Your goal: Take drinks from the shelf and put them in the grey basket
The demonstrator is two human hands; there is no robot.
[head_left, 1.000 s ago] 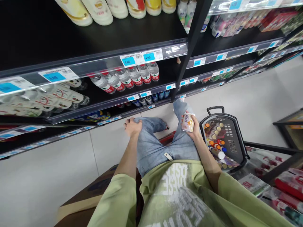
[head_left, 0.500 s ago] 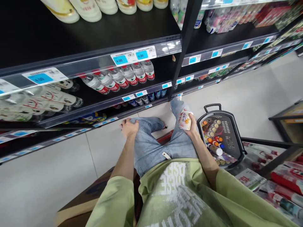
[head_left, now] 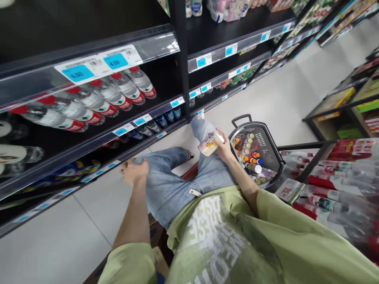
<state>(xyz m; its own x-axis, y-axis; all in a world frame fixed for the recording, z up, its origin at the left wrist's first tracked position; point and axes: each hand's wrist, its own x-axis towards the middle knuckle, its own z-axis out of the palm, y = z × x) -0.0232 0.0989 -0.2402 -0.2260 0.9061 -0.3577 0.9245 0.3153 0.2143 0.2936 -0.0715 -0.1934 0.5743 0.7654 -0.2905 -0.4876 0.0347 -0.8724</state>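
Note:
My right hand (head_left: 222, 146) is closed round a small cream drink bottle (head_left: 209, 144) with an orange label, held tilted over my right thigh. Just to its right on the floor stands a dark grey shopping basket (head_left: 268, 139) filled with several small bottles with coloured caps. My left hand (head_left: 134, 172) rests on my left knee, its fingers curled over the blue jeans. I am sitting low, facing a black shelf unit.
Black shelves (head_left: 89, 138) at the left carry water bottles (head_left: 97, 96) with red caps and blue price tags. More shelves run along the aisle at the back. Packs of bottles (head_left: 331, 185) lie at the right. A cardboard box (head_left: 156, 256) sits under me. Pale tiled floor surrounds me.
The view has swung to the right and down. My right hand has tilted the bottle from upright onto its side. My left hand stays on the knee.

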